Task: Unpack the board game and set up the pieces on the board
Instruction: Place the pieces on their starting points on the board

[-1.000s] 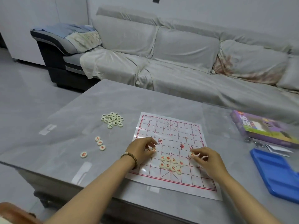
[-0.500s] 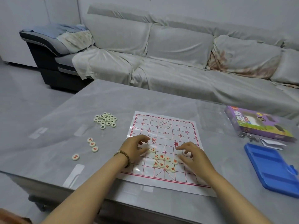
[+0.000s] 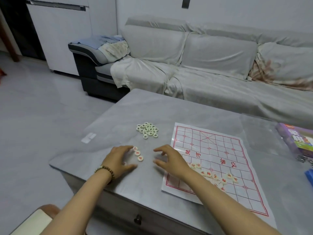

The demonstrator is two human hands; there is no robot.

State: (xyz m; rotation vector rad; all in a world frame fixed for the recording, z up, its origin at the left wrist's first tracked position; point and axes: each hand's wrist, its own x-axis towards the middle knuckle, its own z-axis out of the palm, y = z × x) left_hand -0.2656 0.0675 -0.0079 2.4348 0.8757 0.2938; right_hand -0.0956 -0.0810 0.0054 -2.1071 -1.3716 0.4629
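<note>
The white paper board (image 3: 211, 150) with red grid lines lies flat on the grey table (image 3: 152, 107). Several cream discs with red characters (image 3: 216, 176) lie scattered on its near half. Three more red-marked discs (image 3: 138, 153) sit in a short row on the table left of the board. My left hand (image 3: 118, 161) is cupped beside that row, fingertips at the farthest disc, thumb spread below. My right hand (image 3: 169, 160) hovers just right of the row with fingers loosely bent and nothing in them. A pile of black-marked discs (image 3: 147, 130) lies farther back.
The purple game box (image 3: 295, 139) lies at the table's right edge, with a corner of the blue tray (image 3: 309, 175) below it. A covered grey sofa (image 3: 211, 68) runs behind the table. A clear plastic sheet (image 3: 260, 131) lies right of the board.
Both hands have left the board and moved left to the three red discs on the table. My view has swung left with them.
</note>
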